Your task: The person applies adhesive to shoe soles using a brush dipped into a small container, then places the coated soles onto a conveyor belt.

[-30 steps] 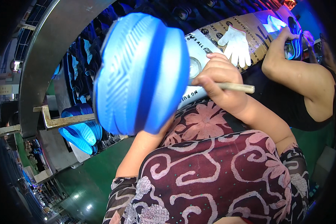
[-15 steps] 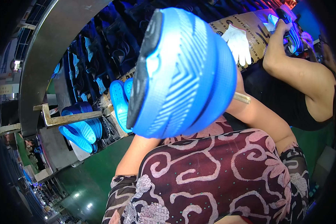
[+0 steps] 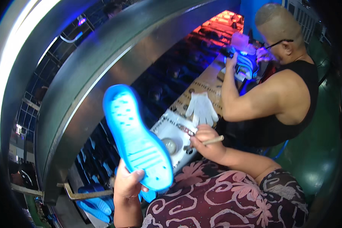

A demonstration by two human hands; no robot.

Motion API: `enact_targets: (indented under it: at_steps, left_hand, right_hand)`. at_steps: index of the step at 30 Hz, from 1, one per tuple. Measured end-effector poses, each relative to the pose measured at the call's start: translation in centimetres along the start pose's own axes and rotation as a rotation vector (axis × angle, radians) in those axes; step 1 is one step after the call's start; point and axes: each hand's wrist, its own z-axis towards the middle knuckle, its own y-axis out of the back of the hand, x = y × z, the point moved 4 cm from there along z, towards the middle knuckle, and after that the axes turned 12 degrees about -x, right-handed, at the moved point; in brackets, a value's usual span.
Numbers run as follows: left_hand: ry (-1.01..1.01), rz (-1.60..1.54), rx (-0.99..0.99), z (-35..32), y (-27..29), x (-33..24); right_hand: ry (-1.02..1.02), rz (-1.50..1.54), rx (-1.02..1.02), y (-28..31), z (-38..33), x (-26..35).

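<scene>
Half a second ago the blue shoe sole (image 3: 140, 142) showed its ridged outer wall and covered most of the right hand (image 3: 212, 151); now it has swung to the left, nearly upright, with its grooved inner face turned up and both hands plain to see. They are apart: the left hand (image 3: 130, 178) grips the sole's near end, thumb pressed on the inner face, while the right hand, off to the right, is closed round a wooden-handled tool (image 3: 215, 140) whose working end I can't make out. The view has tipped up too, so the co-worker (image 3: 277, 95) at the far right now shows head and shoulders, bent over a blue shoe (image 3: 247, 66). Between the hands a small round dish (image 3: 171, 147) sits on a white printed sheet (image 3: 165, 127); just beyond lies a white glove (image 3: 202, 108) on printed cardboard (image 3: 207, 85). A big curved metal hood (image 3: 83, 76) arches over the left, more blue soles (image 3: 97, 209) lie at the near left, and green floor (image 3: 319, 152) shows on the right, with an orange-red glow (image 3: 228, 22) at the far end.
</scene>
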Motion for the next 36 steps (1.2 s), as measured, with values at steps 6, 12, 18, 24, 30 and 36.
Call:
enact_targets:
  at_steps: [6, 12, 18, 24, 30, 36]
  left_hand:
    - [0.027, -0.131, 0.206, 15.2, -15.9, -6.5]
    - [-0.053, -0.569, 0.13, 23.1, -25.6, -11.3]
    - [-0.543, 0.033, 0.151, 16.8, -13.8, -0.5]
    - [-0.515, 1.479, -0.449, 4.2, 11.5, 9.4]
    - [0.179, 1.794, -0.598, -4.5, 23.4, 18.1]
    - [0.069, 1.733, -0.618, -3.2, 21.1, 15.0]
  right_hand:
    - [-0.173, 0.006, -0.032, 2.6, -0.5, -2.6]
    - [-0.264, 0.015, -0.033, 3.4, -0.9, -4.2]
    - [-0.39, 0.079, -0.017, 4.0, -1.5, -5.8]
    - [-0.425, 0.175, 0.026, 1.7, -2.8, -4.9]
    - [-0.437, 0.289, 0.151, -2.8, -3.3, -3.5]
    - [-0.599, 0.212, 0.14, -2.9, -4.8, -4.4]
